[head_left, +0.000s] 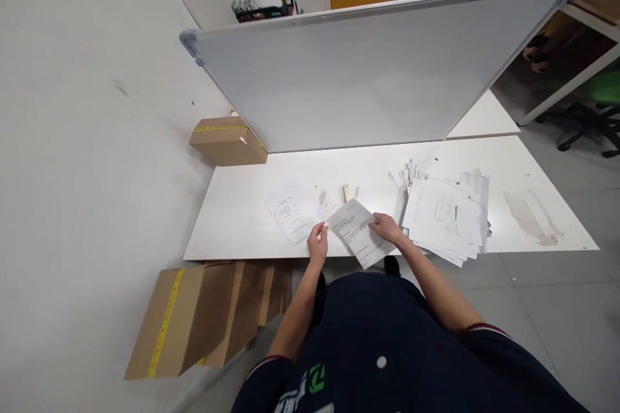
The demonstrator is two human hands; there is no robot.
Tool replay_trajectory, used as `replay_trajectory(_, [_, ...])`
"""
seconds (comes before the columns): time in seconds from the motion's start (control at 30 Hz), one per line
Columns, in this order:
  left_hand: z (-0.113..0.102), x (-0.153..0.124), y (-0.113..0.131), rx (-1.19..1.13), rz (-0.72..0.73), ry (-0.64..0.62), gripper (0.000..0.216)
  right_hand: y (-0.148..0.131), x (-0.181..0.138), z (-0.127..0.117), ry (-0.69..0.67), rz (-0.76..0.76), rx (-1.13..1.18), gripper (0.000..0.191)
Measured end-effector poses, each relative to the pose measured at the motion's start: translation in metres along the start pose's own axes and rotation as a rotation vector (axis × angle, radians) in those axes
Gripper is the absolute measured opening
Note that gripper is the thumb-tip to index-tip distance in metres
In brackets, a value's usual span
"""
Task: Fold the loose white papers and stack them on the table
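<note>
A printed sheet of paper [358,232] is tilted over the table's front edge, its right side gripped by my right hand [386,227]. Just off the sheet's left corner is my left hand [318,244], thumb and fingers pinched together; what they hold, if anything, is too small to make out. Flat on the table to the left lie other printed papers [290,213]. Behind the held sheet sits a small cream-coloured block [345,193]. A thick, uneven stack of papers [443,213] spreads to the right of my right hand.
The white table [232,206] carries a large whiteboard [358,77] standing along its back. A cardboard box [232,142] sits at the back left corner. More cardboard boxes [179,322] stand on the floor at left. A brownish worn patch [533,216] marks the table's right end.
</note>
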State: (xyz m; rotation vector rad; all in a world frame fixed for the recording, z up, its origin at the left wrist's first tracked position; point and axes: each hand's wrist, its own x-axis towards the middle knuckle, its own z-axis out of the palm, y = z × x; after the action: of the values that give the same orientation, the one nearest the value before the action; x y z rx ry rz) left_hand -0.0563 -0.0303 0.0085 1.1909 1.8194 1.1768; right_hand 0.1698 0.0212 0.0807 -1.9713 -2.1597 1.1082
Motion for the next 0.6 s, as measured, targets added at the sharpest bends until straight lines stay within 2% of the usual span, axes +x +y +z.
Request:
replay_trajectory(0.13, [0.005, 0.000, -0.001, 0.063, -0.063, -0.113, 0.027, 0.044, 0.009, 0.030, -0.186, 0.275, 0.510, 0.023])
replay_trajectory(0.2, [0.008, -0.001, -0.003, 0.127, -0.060, -0.153, 0.025, 0.061, 0.011, 0.047, -0.197, 0.362, 0.636, 0.027])
replay_trajectory(0.33, [0.017, 0.002, -0.001, 0.212, -0.012, -0.209, 0.026, 0.078, 0.017, 0.065, -0.133, 0.432, 0.712, 0.027])
replay_trajectory(0.6, [0.035, 0.020, 0.013, 0.351, 0.063, -0.449, 0.043, 0.077, 0.032, 0.064, -0.061, 0.450, 0.722, 0.024])
